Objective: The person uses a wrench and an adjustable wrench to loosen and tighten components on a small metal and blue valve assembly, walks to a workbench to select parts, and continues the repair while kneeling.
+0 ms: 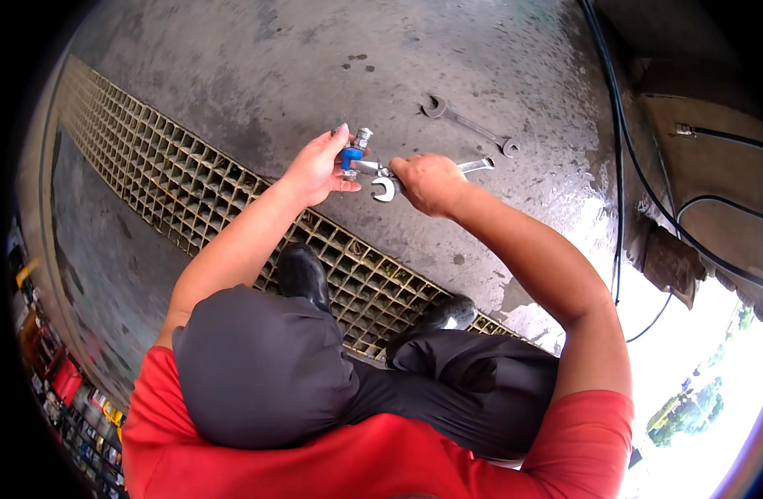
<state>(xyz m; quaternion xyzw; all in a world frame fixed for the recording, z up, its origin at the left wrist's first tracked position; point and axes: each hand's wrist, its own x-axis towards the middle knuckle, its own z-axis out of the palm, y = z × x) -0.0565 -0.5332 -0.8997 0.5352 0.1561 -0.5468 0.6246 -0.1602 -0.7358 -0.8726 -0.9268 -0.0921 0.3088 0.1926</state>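
Observation:
My left hand (319, 166) is closed around a small blue fitting (351, 155) with silver metal ends, thumb up along its side. A threaded metal end (364, 136) stands out at its top. My right hand (431, 183) is wrapped around a silver wrench; its open jaw (385, 190) shows left of the fist and another bright end (478, 165) juts out on the right. A silver piece (366, 167) bridges the blue fitting and my right fingers; whether it is a second wrench or part of the fitting I cannot tell.
A dark open-ended wrench (473, 125) lies on the wet concrete floor (257, 50) beyond my hands. My boots (302, 274) rest at a yellowish floor grating (182, 166) running diagonally. Black hoses (619, 141) hang at the right; crowded coloured items (66, 382) line the left.

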